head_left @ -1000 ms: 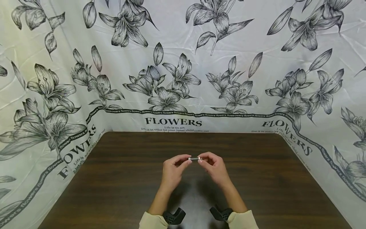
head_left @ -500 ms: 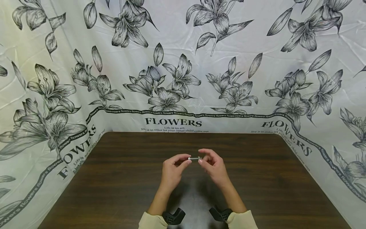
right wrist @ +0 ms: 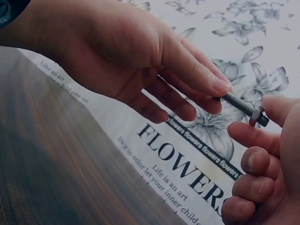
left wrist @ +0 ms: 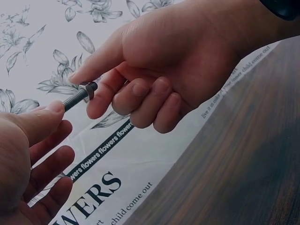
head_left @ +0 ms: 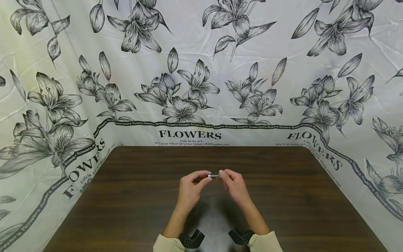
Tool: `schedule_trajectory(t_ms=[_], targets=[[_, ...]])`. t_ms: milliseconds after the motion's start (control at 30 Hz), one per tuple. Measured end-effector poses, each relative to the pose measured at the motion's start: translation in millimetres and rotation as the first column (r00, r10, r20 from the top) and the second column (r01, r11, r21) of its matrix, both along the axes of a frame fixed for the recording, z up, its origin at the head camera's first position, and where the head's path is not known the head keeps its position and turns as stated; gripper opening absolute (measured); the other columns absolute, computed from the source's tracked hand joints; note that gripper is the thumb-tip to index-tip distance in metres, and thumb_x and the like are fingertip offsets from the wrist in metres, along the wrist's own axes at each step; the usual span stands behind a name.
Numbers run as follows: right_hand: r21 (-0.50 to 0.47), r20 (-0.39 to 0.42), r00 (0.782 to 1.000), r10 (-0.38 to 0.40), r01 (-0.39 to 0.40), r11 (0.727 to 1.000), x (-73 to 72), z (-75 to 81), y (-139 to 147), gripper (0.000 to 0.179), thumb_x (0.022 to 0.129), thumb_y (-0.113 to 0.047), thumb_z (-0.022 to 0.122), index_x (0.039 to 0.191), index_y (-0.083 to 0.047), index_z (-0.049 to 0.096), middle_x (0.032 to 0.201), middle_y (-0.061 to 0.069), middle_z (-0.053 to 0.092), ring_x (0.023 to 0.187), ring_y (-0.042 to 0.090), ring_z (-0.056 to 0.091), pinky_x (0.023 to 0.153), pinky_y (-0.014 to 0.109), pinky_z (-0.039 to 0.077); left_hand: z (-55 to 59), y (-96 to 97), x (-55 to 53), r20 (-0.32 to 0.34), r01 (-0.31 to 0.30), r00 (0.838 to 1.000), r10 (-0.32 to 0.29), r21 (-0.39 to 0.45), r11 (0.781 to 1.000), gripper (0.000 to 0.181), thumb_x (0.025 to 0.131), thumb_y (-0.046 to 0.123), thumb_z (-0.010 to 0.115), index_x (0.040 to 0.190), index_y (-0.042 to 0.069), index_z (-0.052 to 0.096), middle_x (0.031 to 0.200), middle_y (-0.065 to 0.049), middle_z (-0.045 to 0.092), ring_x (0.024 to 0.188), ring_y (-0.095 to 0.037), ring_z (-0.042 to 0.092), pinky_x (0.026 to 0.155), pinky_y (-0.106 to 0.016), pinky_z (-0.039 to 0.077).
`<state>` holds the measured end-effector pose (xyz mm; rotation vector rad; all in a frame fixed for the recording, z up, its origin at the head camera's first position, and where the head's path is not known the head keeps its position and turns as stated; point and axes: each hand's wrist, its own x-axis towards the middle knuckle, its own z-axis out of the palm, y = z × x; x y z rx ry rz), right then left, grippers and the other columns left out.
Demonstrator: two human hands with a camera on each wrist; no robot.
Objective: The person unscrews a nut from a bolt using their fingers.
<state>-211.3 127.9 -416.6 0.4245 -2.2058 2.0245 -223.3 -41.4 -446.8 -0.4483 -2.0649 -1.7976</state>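
Observation:
Above the table, a threaded metal bolt (right wrist: 239, 104) lies level between both hands, with a hex nut (right wrist: 255, 116) near its right end. My left hand (head_left: 189, 190) pinches the bolt's left end between thumb and forefinger; its other fingers hang loosely bent in the left wrist view. The bolt's head is covered by those fingertips. On the opposite side, my right hand (head_left: 237, 187) has its thumb and forefinger around the nut, one to each side. The right hand's other fingers (left wrist: 157, 105) are curled in toward the palm. Past the nut, a short length of thread sticks out.
A dark wood-grain table (head_left: 132, 196) spreads beneath the hands. White cloth (head_left: 201, 105) printed with black lilies and the word FLOWERS hangs around its back and sides. Black devices (head_left: 192, 239) sit on both wrists, below cream sleeves.
The right thumb and forefinger spread off the nut half a second ago and have now come back together at it. The left hand keeps its pinch on the bolt, nearly still.

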Motion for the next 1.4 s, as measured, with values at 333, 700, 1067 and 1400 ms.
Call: schedule_trajectory(t_ms=[333, 700, 1067, 1400], targets=[[-0.06, -0.037, 0.998, 0.058, -0.06, 0.996, -0.3, -3.4, 2.6, 0.019, 0.098, -0.003, 0.054, 0.091, 0.013, 0.062, 0.055, 0.001, 0.042, 0.048, 0.007, 0.039, 0.046, 0.02, 0.032, -0.9, -2.2, -0.3, -0.019, 0.007, 1.0, -0.007, -0.002, 1.0, 0.014, 0.081, 0.011, 0.078, 0.095, 0.014, 0.077, 0.088, 0.005, 0.072, 0.072, -0.014, 0.064, 0.065, -0.027, 0.053], [-0.064, -0.108, 0.992, 0.072, -0.08, 0.995, -13.0, -26.0, 5.5, 0.015, 0.095, 0.003, 0.057, 0.107, 0.008, 0.065, 0.062, 0.0, 0.045, 0.051, 0.009, 0.041, 0.045, 0.023, 0.036, -1.2, -1.5, -1.5, 0.008, -0.046, 0.999, 0.046, 0.003, 0.999, 0.016, 0.08, 0.002, 0.077, 0.095, 0.006, 0.076, 0.087, -0.005, 0.073, 0.07, -0.015, 0.063, 0.063, -0.033, 0.053], [-0.065, -0.171, 0.981, 0.095, -0.107, 0.992, -2.1, -8.5, 2.7, 0.018, 0.091, 0.011, 0.057, 0.108, 0.015, 0.061, 0.059, 0.007, 0.042, 0.05, 0.008, 0.04, 0.046, 0.024, 0.036, -0.5, -3.5, -1.4, 0.012, -0.038, 0.999, 0.038, 0.005, 0.999, 0.015, 0.081, 0.008, 0.079, 0.095, 0.013, 0.077, 0.087, 0.002, 0.072, 0.071, -0.014, 0.063, 0.063, -0.031, 0.052], [-0.104, -0.19, 0.974, 0.121, -0.143, 0.984, -14.9, -29.6, 4.2, 0.041, 0.091, 0.006, 0.061, 0.131, 0.006, 0.052, 0.059, 0.001, 0.039, 0.049, 0.009, 0.036, 0.043, 0.026, 0.03, -1.8, -2.3, -2.3, 0.01, -0.035, 0.999, 0.035, 0.024, 0.999, 0.017, 0.08, 0.007, 0.079, 0.097, 0.006, 0.076, 0.088, -0.002, 0.073, 0.071, -0.016, 0.063, 0.063, -0.032, 0.052]])
